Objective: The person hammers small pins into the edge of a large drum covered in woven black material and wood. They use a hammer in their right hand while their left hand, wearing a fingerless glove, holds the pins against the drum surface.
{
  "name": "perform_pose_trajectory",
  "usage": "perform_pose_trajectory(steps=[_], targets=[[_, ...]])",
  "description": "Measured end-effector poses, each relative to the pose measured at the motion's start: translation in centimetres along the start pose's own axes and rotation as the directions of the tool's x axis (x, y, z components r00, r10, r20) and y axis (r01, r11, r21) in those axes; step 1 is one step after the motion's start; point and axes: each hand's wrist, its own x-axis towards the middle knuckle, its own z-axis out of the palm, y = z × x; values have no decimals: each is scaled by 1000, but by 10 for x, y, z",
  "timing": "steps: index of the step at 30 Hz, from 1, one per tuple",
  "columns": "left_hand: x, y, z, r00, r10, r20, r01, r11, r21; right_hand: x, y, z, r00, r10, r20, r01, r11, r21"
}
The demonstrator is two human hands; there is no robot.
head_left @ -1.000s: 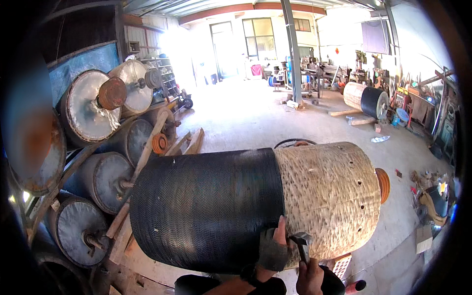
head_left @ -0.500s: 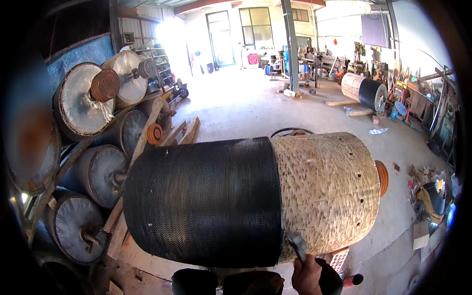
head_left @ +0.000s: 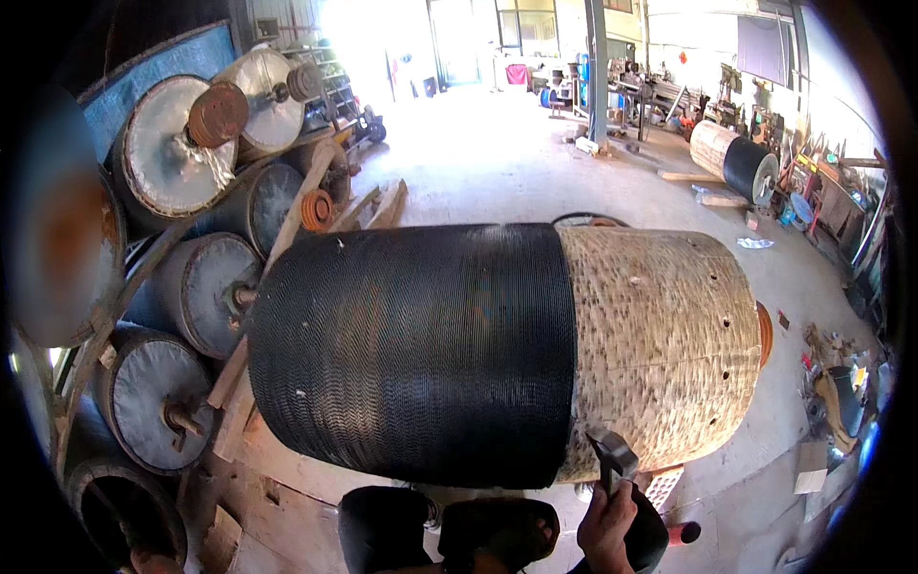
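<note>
A large drum lies on its side in front of me. Its left part is covered in black, finely ridged winding (head_left: 411, 354); its right part is a pale, pitted surface (head_left: 660, 335) with a row of small holes. My right hand (head_left: 608, 521) is closed around a hammer (head_left: 613, 453), whose metal head is near the drum's lower front, just right of the black winding's edge. My left hand (head_left: 538, 538) is low by my dark-clothed knee, mostly in shadow; its fingers are hard to make out. A rust-red grooved pulley (head_left: 765, 333) shows at the drum's right end.
Several metal-ended drums (head_left: 182, 143) are stacked on a wooden rack at left, with timber beams (head_left: 287, 230) alongside. Another half-black drum (head_left: 736, 161) lies far right. A steel post (head_left: 597, 77) stands behind. Scrap (head_left: 837, 383) and a perforated brick (head_left: 664, 486) lie at right.
The view has tilted down and shifted left, so the drum appears higher and farther right. The hammer's head has swung from pointing up-left to lying across, a little off the drum's lower edge.
</note>
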Motion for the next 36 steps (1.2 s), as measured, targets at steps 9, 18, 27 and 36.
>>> perform_pose_trajectory(steps=[9, 18, 27, 36], targets=[[-46, -12, 6, 977, -40, 209, 15, 993, 118, -2, -4, -5, 998, 64, 8, -65, 997, 45], [-48, -6, 10, 951, -14, 308, -36, 987, 154, 0, -4, -7, 994, -86, -71, 90, 994, 59], [-33, -12, 17, 945, -17, 326, -42, 984, 172, 6, -5, -1, 998, 54, 33, -56, 995, 82], [-22, -18, 17, 953, -31, 302, -22, 985, 171, 22, 5, 12, 972, 193, 131, -195, 981, -4]])
